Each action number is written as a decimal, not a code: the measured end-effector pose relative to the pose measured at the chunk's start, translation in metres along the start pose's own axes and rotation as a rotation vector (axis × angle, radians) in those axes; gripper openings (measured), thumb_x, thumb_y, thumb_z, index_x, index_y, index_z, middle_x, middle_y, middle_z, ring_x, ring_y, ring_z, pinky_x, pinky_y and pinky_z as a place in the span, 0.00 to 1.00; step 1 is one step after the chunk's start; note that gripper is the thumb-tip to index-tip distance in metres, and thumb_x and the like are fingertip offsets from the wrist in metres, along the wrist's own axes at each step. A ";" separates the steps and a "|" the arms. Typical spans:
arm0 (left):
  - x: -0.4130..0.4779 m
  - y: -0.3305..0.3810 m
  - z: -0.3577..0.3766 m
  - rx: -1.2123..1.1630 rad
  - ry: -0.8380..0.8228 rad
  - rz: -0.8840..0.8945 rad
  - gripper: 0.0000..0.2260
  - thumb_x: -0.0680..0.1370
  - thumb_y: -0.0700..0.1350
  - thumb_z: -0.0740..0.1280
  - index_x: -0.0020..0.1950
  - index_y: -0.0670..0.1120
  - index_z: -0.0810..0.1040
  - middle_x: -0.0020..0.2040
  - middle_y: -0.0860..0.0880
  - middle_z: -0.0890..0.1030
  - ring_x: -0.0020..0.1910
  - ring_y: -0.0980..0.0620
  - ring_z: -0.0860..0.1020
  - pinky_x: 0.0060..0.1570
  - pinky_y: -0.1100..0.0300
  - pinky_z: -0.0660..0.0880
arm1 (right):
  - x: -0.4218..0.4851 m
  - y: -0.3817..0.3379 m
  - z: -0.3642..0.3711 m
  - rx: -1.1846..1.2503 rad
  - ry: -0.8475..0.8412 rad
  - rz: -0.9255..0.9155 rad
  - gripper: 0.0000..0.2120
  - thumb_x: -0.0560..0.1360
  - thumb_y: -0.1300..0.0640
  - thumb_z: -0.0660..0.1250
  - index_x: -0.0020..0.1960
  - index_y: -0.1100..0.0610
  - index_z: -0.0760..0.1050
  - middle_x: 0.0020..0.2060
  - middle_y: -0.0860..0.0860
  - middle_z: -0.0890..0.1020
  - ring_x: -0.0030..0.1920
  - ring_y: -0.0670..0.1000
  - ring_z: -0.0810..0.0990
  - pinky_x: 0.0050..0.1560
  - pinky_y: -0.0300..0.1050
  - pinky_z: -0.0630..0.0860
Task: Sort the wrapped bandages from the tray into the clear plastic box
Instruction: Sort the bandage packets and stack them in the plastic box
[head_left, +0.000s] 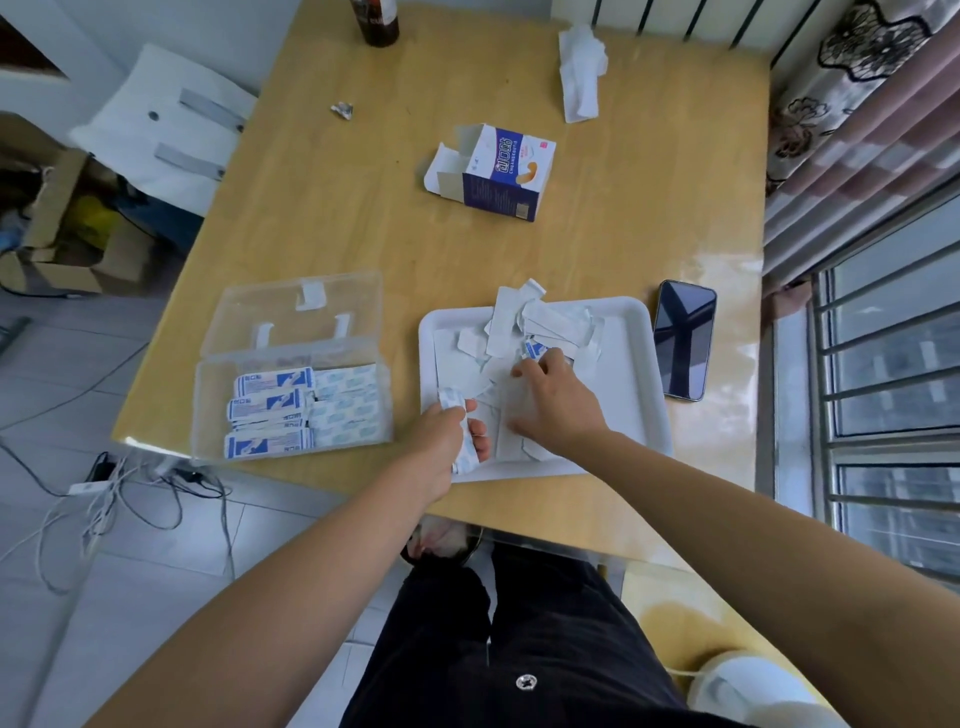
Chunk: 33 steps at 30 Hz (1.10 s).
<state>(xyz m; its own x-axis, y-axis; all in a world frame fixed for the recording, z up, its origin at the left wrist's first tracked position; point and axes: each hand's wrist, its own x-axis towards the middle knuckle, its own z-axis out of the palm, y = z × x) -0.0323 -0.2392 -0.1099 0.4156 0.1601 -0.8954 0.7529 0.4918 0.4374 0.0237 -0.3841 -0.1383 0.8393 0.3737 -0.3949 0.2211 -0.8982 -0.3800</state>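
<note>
Gripping a small stack of wrapped bandages (464, 434): left hand (441, 441), fingers curled shut around them, hovering over near-left corner of white tray (641, 332). Stack pokes out above and below the fist; count unclear.

Reaching further in: right hand (553, 402), palm down over tray middle, thumb and forefinger pressed together on a blue-printed bandage (532, 348) at edge of the loose pile (540, 322). Other fingers spread over flat white wrappers. Pinch looks closed, contact partly hidden by the knuckles.

Sitting near table's front edge: tray, on wooden table (363, 208). Pile heaped mostly toward its far side, a few strips overhanging the far rim. Mostly plain white backs up, hard to tell individual pieces apart.

Left of tray, apart from it: clear plastic box (208, 410), lid (296, 312) hinged open and lying back. Inside: blue-printed bandages (270, 402) stacked at left, pale-patterned ones (348, 402) at right, two groups touching.

Right of tray, just beside its rim: dark phone (683, 340), screen up.

Further back, mid-table: opened bandage carton (498, 174), blue and white, flaps out to the left. Beyond that: crumpled foil scrap (342, 109) at left, white crumpled tissue (582, 73) at right, dark bottle (375, 21) at far edge, top cut off by frame.
</note>
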 end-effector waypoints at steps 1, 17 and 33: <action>0.000 0.000 -0.001 0.003 -0.006 -0.004 0.11 0.82 0.38 0.50 0.46 0.44 0.70 0.33 0.44 0.70 0.30 0.49 0.68 0.35 0.56 0.68 | -0.001 0.001 0.001 0.007 0.011 -0.014 0.28 0.69 0.51 0.72 0.66 0.53 0.66 0.58 0.54 0.66 0.55 0.55 0.72 0.36 0.44 0.70; 0.005 0.008 0.015 0.009 -0.101 -0.120 0.10 0.80 0.50 0.60 0.43 0.45 0.70 0.25 0.50 0.63 0.22 0.53 0.59 0.26 0.64 0.59 | -0.011 0.001 -0.023 0.615 0.150 -0.133 0.11 0.66 0.73 0.67 0.38 0.58 0.74 0.38 0.45 0.75 0.37 0.52 0.77 0.37 0.40 0.72; 0.010 0.011 0.020 0.219 -0.025 0.179 0.06 0.77 0.39 0.64 0.40 0.43 0.72 0.25 0.50 0.66 0.22 0.53 0.61 0.25 0.61 0.64 | -0.013 0.004 -0.023 0.803 -0.175 0.190 0.11 0.73 0.64 0.70 0.54 0.60 0.75 0.37 0.52 0.79 0.35 0.48 0.78 0.42 0.41 0.78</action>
<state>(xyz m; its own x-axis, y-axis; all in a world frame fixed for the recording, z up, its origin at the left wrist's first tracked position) -0.0093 -0.2492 -0.1124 0.5620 0.2055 -0.8012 0.7576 0.2607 0.5983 0.0252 -0.3980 -0.1153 0.7226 0.3231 -0.6111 -0.3922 -0.5364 -0.7473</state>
